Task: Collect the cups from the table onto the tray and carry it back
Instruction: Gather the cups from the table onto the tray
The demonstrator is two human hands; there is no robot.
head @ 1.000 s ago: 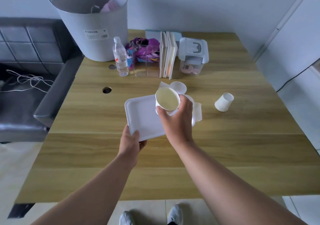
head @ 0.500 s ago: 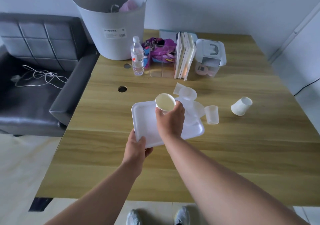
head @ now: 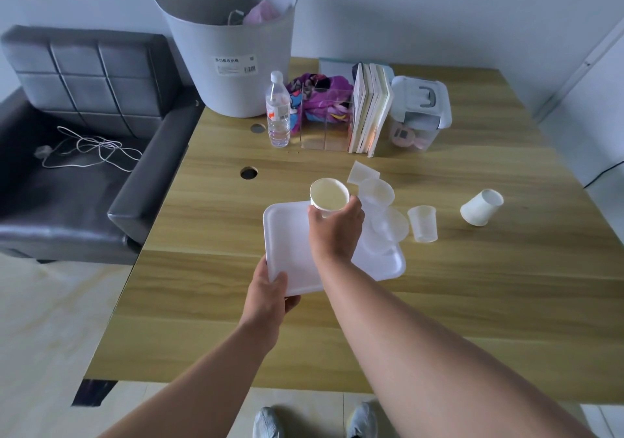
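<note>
A white tray [head: 287, 235] lies over the middle of the wooden table [head: 472, 285]. My left hand [head: 268, 294] grips its near left corner. My right hand [head: 336, 231] holds a white paper cup [head: 329, 196] upright above the tray's far edge. On the tray's right side rest translucent plastic cups [head: 388, 226], partly hidden by my right hand. One clear plastic cup [head: 423, 223] stands on the table just right of the tray. Another white paper cup [head: 481, 207] lies on its side farther right.
A grey bucket [head: 229, 49], a water bottle [head: 278, 110], a clear organiser with purple cloth [head: 320, 106], books [head: 369, 110] and a lidded box [head: 420, 116] line the table's far edge. A dark sofa [head: 84, 133] stands left. A cable hole [head: 249, 173] is left of the tray.
The view has shifted left, showing more sofa. My right hand with the paper cup has moved left over the tray, uncovering the clear cup beside it. My left hand keeps its grip.
</note>
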